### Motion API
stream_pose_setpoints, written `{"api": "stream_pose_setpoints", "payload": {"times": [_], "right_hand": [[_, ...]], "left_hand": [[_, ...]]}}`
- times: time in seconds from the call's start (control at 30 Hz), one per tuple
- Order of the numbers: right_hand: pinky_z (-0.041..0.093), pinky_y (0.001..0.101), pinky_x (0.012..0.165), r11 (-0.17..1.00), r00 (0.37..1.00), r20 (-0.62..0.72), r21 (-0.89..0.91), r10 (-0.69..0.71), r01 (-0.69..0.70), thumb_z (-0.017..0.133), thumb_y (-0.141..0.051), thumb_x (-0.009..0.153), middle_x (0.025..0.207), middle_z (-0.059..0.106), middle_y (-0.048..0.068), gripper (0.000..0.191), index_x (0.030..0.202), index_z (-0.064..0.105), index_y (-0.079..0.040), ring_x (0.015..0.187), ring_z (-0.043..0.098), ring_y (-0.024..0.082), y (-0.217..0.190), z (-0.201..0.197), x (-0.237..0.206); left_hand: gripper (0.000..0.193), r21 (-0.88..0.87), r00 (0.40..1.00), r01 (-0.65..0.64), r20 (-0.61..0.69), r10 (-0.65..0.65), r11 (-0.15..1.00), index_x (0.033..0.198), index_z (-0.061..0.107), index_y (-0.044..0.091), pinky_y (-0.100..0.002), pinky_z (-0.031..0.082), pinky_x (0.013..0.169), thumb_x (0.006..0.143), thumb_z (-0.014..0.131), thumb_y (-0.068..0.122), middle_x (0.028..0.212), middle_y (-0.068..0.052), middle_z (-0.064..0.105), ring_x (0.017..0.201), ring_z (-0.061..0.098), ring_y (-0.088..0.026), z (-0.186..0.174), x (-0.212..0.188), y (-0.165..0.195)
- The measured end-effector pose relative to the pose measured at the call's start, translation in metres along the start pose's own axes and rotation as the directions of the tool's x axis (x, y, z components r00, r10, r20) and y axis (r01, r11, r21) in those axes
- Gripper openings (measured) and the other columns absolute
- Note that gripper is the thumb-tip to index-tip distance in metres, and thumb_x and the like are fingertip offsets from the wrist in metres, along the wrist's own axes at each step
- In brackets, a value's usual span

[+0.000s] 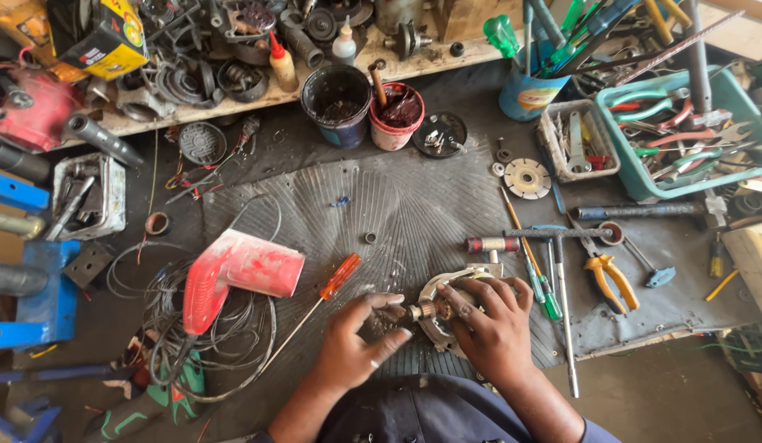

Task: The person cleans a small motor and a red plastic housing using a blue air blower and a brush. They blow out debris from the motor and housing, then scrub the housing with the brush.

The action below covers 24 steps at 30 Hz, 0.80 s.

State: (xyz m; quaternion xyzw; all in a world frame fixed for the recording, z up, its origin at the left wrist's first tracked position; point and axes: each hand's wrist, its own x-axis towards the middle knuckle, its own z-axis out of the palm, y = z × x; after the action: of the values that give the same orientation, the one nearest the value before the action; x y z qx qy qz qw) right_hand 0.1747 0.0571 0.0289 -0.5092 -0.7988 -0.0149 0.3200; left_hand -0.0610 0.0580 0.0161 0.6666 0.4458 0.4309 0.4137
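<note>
My left hand (356, 340) and my right hand (489, 324) meet at the near edge of a black ribbed mat (381, 205). Between them is a small motor armature (426, 310) with copper at its end, and it sits in a round grey metal housing (447, 283). The left fingers pinch the armature's shaft end. The right hand lies over the housing and grips it from the right. An orange-handled screwdriver (338, 277) lies just left of the hands, and a red power-tool shell (237, 271) lies further left.
Pliers with orange grips (609, 277), a long T-wrench (557, 271) and a green screwdriver (545, 297) lie to the right. A teal tool basket (643, 176) stands at the far right. Two paint pots (365, 107) stand at the back. Coiled wire (164, 303) lies on the left.
</note>
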Motion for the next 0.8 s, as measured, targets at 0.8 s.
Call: {"api": "stream_pose_setpoints", "payload": {"times": [0.8], "right_hand": [[0.032,0.0516,0.103,1.0,0.998,0.063,0.027,-0.009,0.007,0.078,-0.015,0.073,0.119,0.067,-0.002,0.053,0.124,0.071,-0.026,0.112,0.061,0.022,-0.005,0.002,-0.022]], "left_hand": [[0.03,0.271,0.957,-0.224,-0.123,0.264,0.936,0.103,0.073,0.009,-0.037,0.045,0.091,0.077,0.086,0.014,0.089,-0.002,0.075,0.084,0.069,-0.019,0.015,-0.02,0.012]]}}
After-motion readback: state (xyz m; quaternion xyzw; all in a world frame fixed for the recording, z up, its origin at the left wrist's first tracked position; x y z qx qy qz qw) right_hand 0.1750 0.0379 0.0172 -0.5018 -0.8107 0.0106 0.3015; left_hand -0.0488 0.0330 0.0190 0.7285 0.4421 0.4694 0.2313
